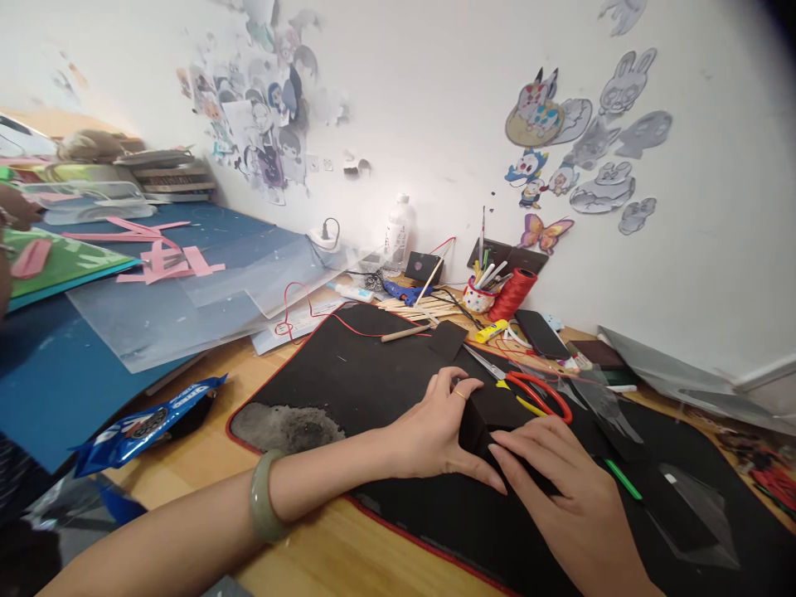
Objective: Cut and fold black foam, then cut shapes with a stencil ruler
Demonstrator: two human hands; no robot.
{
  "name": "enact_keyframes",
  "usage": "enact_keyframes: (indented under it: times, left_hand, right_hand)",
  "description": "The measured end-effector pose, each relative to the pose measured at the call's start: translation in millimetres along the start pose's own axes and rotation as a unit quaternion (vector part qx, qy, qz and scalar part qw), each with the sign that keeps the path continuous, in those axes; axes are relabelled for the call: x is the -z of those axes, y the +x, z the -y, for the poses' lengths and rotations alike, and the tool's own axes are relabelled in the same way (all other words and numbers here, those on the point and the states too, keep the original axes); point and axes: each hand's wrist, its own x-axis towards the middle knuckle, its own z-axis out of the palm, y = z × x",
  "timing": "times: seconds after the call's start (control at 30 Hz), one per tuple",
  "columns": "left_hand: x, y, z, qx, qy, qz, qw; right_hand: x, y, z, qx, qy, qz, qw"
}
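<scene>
A small black box-shaped piece is held just above the black mat, its edges hard to separate from the mat. My left hand grips its left side, with thumb and fingers spread around it. The fingertips of my right hand pinch the near right edge. Right behind the box lie scissors with red handles, blades pointing left. A flat black piece rests beyond my left fingers.
Behind are a dotted pen cup, red ribbon spool, phone, blue glue gun and thin wooden sticks. Clear plastic scraps and a green stick lie right. A blue snack packet is left.
</scene>
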Motion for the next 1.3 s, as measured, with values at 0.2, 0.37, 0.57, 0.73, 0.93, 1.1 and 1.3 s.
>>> enact_keyframes:
  times: [0.2,0.37,0.57,0.73,0.93,1.1,1.3]
  left_hand:
    - [0.9,2.3,-0.3,0.006,0.009,0.003,1.0]
    - [0.5,1.6,-0.8,0.009,0.014,0.003,1.0]
    - [-0.6,0.3,-1.6,0.005,0.016,0.0,1.0]
    - [-0.3,-0.2,-0.4,-0.001,0.007,0.0,1.0]
    - [-0.2,-2.2,-0.1,-0.008,0.006,-0.002,1.0]
    - [1.0,-2.5,-2.1,-0.015,0.016,0.008,1.0]
    - [1.2,-4.5,-5.4,-0.023,0.026,0.029,0.999]
  right_hand:
    - [0.4,1.4,0.8,0.005,-0.007,-0.005,1.0]
    - [0.1,3.8,2.5,0.004,-0.008,-0.003,1.0]
    - [-4.2,0.9,0.6,0.001,-0.017,-0.013,1.0]
    - [-4.5,-3.1,-2.1,0.008,-0.031,-0.017,0.999]
    - [-5.0,-4.2,-3.3,0.015,-0.049,-0.028,0.998]
    - [-7.2,-4.6,-2.7,0.011,-0.066,-0.046,0.997]
    - [-8.1,-6.1,-1.6,-0.002,-0.071,-0.08,0.994]
